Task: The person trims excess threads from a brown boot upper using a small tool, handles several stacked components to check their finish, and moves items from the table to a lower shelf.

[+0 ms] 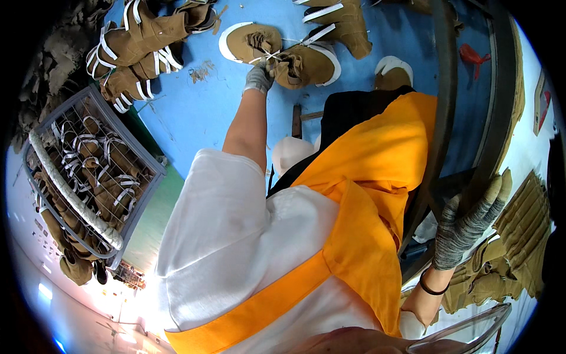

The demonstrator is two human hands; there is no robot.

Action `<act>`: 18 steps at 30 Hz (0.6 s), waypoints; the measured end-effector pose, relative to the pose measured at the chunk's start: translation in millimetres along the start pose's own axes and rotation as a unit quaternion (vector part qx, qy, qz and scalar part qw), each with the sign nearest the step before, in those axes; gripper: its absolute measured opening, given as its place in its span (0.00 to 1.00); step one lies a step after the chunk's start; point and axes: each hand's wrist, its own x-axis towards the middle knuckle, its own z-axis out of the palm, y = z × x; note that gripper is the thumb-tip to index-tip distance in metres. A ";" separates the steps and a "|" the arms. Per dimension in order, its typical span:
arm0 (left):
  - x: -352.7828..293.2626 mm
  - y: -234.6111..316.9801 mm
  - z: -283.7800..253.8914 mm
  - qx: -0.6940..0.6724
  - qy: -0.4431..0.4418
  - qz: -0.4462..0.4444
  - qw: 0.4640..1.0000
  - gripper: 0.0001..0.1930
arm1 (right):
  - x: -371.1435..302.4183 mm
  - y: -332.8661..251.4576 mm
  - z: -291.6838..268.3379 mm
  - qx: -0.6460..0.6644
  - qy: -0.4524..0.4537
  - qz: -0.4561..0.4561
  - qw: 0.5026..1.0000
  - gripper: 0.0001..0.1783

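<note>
My left hand [258, 78], in a grey glove, reaches out over the blue floor and closes on a pair of tan shoe uppers. One tan upper [252, 43] with a white edge lies just beyond the hand. Its mate [311, 65] sits to the right, and a white cord joins the two. Which part the fingers pinch is partly hidden. At the right, my right hand [469, 231] wears a grey knit glove with bare fingertips. Its fingers are stretched apart with nothing in them, beside a dark metal frame [445, 106].
Tan uppers with white strips [141, 41] lie in a pile at the far left. More uppers [348, 26] are beyond the joined pair. A grey wire crate [138, 150] full of them stands left. Stacked tan pieces [525, 230] and a red scrap [473, 56] are at the right.
</note>
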 end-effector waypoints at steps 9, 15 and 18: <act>-26.6 24.8 10.5 0.564 -0.009 0.175 0.807 0.24 | -1.0 -1.0 1.0 0.020 0.016 0.004 1.000 0.37; -85.8 42.8 49.6 0.429 -0.093 0.223 0.870 0.21 | -2.3 2.3 1.5 0.016 0.024 0.002 1.000 0.35; -91.7 56.5 37.7 0.499 -0.118 0.238 0.825 0.16 | -1.6 3.7 3.2 0.008 0.039 -0.015 0.999 0.34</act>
